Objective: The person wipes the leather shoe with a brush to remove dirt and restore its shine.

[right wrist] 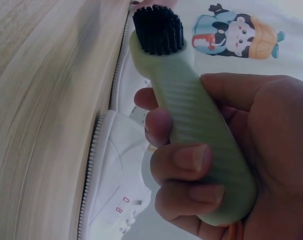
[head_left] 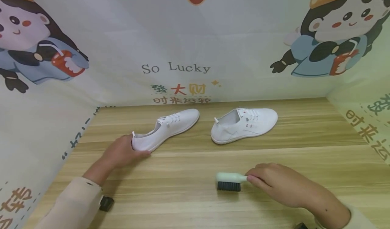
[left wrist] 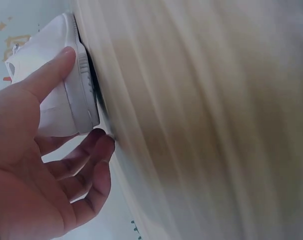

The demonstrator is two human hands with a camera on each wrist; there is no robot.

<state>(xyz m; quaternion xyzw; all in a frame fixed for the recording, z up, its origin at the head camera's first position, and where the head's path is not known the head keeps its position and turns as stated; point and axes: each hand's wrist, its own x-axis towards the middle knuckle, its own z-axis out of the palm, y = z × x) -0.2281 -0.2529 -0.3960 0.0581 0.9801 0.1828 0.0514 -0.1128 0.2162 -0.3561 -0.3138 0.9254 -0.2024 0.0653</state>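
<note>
Left fingers (left wrist: 97,186) pinched left shoe (head_left: 166,130); right fingers (right wrist: 176,165) curled round brush (head_left: 229,177). Right shoe (head_left: 242,131) bore red lettering (right wrist: 125,199); backdrop (head_left: 237,42) read "So Lucky".

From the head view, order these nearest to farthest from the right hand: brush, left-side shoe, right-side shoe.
1. Brush, held in the right hand.
2. Right-side shoe, beyond the brush.
3. Left-side shoe, farther left, at the left hand.

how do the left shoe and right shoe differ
The left hand grips the left shoe at its heel; no hand touches the right shoe. The left shoe lies more slanted; the right shoe, more sideways. Letters show on the right shoe, none on the left shoe. Both are white with laces.
</note>
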